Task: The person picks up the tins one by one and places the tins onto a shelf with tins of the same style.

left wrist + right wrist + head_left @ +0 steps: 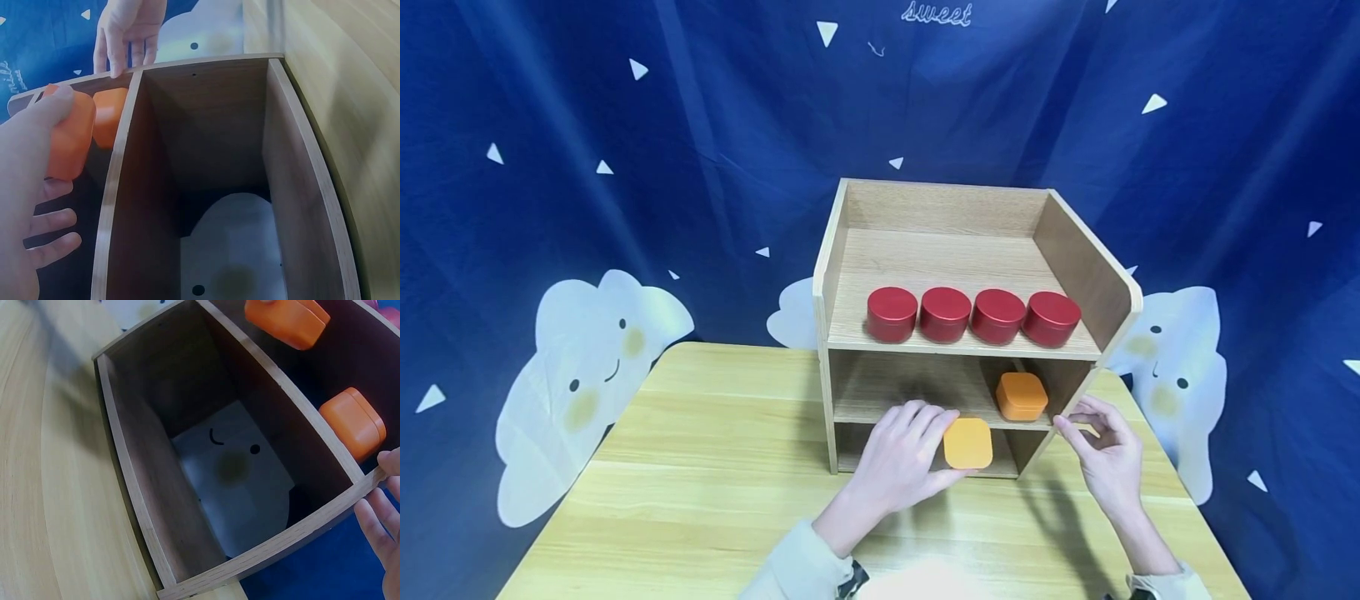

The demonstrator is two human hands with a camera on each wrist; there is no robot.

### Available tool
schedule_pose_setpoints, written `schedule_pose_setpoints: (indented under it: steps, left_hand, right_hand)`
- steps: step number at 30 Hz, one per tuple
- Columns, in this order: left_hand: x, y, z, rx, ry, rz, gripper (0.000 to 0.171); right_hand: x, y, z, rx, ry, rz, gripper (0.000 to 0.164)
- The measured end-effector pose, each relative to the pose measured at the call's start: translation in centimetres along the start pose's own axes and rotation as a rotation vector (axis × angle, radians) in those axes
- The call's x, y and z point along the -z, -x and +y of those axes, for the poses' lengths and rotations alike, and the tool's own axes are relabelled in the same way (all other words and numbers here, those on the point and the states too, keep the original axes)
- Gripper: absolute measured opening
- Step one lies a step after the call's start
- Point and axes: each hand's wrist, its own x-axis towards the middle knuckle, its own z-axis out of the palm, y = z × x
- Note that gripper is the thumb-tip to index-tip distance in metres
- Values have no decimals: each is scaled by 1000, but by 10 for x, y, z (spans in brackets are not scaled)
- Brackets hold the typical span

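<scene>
My left hand [901,457] grips an orange tin [967,443] with rounded corners, between thumb and fingers, in front of the wooden shelf's [936,422] middle level. In the left wrist view that orange tin [72,134] is beside the middle board. A second orange tin [1022,396] stands on the middle level near the right wall; the right wrist view shows this tin [354,424] too. My right hand [1105,450] touches the shelf's right side panel at its front edge, thumb on the edge and fingers outside it.
Four-sided shelf walls enclose the top level, where several round red tins [944,315] stand in a row along the front edge. The shelf stands on a light wooden table [715,442]. Behind hangs a blue curtain [737,125] with white clouds and triangles.
</scene>
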Motion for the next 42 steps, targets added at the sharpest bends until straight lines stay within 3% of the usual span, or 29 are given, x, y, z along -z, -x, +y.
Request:
schedule_pose_setpoints:
  steps: [7,22,42]
  left_hand:
    - [-7,-9,2,16,-15,1,76]
    - [-15,-18,3,78,-35,-135,75]
    - [-26,-21,10,137,-80,-103,79]
  right_hand:
    - [0,0,0,4,-18,-9,46]
    - [0,1,1,-2,-18,-4,46]
    - [-1,1,0,-8,1,4,46]
